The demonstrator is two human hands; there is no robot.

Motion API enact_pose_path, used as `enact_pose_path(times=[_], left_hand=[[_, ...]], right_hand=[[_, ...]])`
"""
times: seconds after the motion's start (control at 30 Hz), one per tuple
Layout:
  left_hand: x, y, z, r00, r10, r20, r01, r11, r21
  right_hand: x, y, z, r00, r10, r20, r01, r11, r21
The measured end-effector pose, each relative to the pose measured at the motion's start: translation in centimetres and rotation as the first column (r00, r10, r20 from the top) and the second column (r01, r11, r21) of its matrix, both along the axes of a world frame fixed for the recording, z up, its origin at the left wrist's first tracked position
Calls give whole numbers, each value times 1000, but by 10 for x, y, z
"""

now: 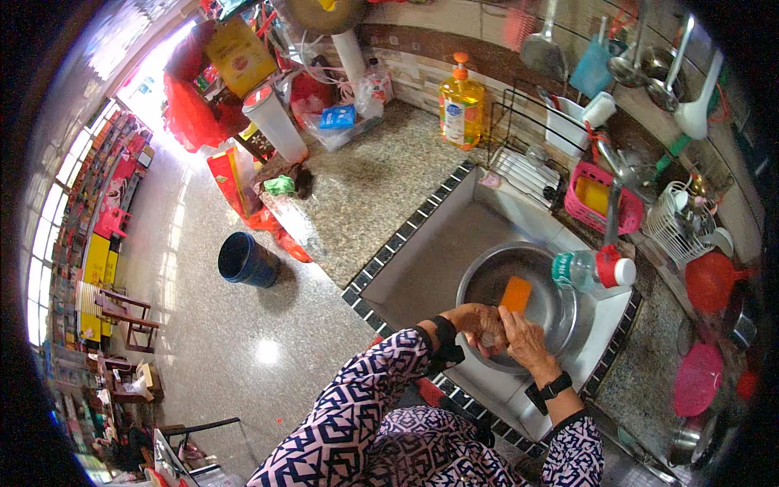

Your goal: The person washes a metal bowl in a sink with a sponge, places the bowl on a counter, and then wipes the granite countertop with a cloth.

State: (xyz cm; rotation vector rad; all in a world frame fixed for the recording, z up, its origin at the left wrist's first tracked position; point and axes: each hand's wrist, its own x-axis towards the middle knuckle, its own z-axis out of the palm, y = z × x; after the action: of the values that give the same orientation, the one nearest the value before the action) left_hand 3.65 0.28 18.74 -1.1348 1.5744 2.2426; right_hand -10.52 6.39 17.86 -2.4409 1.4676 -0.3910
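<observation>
My left hand (484, 327) is curled over a steel basin (467, 286), its fingers closed around a small pale object (489, 339) that is mostly hidden. Against it presses my right hand (526, 338), fingertips meeting the left hand's fingers. An orange rectangular piece, which looks like a sponge (517, 293), shows just beyond the right fingertips; whether they grip it or it lies in the basin is unclear. The basin stands in a tiled sink (414, 262). A clear plastic bottle (585, 270) with a white cap and red wrapping is fixed over the basin's right side, at the faucet (612, 213).
Behind the sink are a yellow dish soap bottle (461, 106), a wire rack (524, 173) and a pink basket (599, 204). Ladles (633, 68) hang on the wall. On the floor at left stands a dark blue bin (246, 260). A granite counter (359, 195) borders the sink.
</observation>
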Motion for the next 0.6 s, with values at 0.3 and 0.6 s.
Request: enact_pose_path(times=[0.3, 0.6], left_hand=[[11, -17, -130, 897, -429, -102, 139, 495, -858], [34, -28, 4, 923, -268, 276, 384, 588, -712]], right_hand=[[46, -20, -10, 951, -205, -233, 216, 976, 20], [56, -29, -17, 891, -384, -243, 402, 915, 26]])
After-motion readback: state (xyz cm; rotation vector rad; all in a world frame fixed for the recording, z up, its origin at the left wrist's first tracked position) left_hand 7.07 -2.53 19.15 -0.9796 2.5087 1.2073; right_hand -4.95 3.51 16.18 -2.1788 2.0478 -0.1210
